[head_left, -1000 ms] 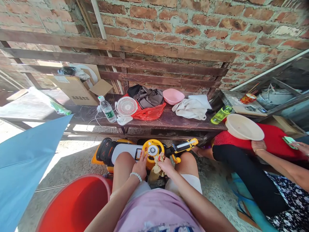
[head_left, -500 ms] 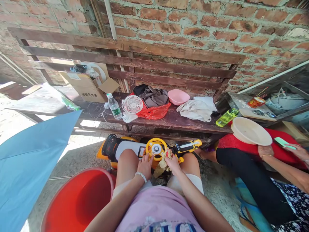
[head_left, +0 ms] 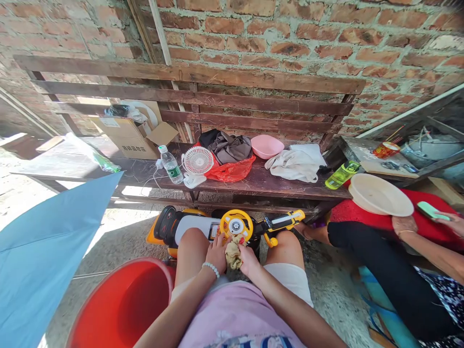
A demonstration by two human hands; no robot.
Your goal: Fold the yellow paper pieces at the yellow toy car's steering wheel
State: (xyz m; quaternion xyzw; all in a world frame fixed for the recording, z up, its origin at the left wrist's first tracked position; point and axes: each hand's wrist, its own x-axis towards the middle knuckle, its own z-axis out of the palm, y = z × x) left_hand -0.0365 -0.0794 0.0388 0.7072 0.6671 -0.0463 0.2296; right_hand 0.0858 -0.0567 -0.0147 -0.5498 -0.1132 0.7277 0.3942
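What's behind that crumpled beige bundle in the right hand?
The yellow steering wheel shows just beyond the bundle, most of it in view. The bundle covers part of the wheel's lower edge; whatever lies directly under the bundle cannot be seen.

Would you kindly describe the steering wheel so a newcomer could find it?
Find the wooden bench, then the toy vehicle in front of it. Its steering wheel, by the left hand, is a yellow ring with a white hub, unlike the straight toy arm beside it.

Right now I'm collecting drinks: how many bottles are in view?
2: the clear, green-labelled bottle beside the round white fan, and the lime-green bottle beside the cream plastic basin; others may be hidden.
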